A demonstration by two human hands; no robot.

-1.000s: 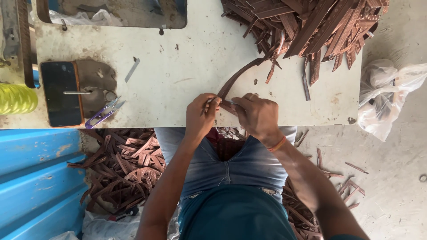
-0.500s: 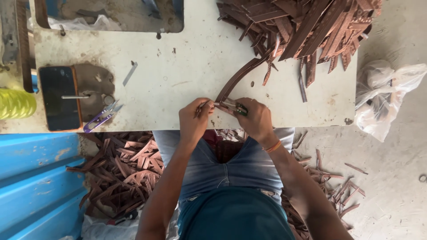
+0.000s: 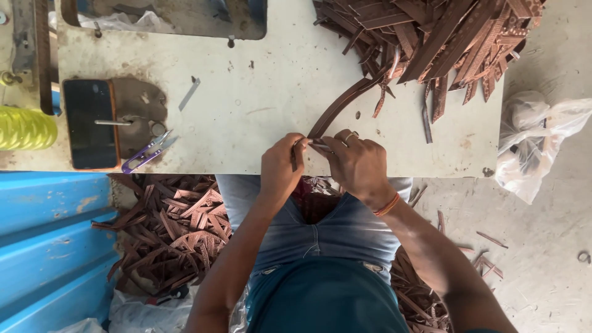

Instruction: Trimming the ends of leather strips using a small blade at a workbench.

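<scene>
Both of my hands meet at the near edge of a worn white table (image 3: 259,105). My left hand (image 3: 279,168) and my right hand (image 3: 356,161) pinch the near end of a long, curved brown strap (image 3: 338,106). The strap runs up and to the right into a big pile of brown straps (image 3: 444,37) at the table's far right. A small metal piece shows between my fingers; I cannot make out what it is.
A black phone (image 3: 89,122) and purple thread snips (image 3: 145,153) lie at the table's left. A yellow thread cone (image 3: 24,128) sits at the left edge. Cut strap pieces (image 3: 176,225) litter the floor by a blue panel (image 3: 49,246). A plastic bag (image 3: 536,142) lies at the right.
My hands have shifted a little along the table's near edge, still working the strap's end. The strap's curve has stayed in place.
</scene>
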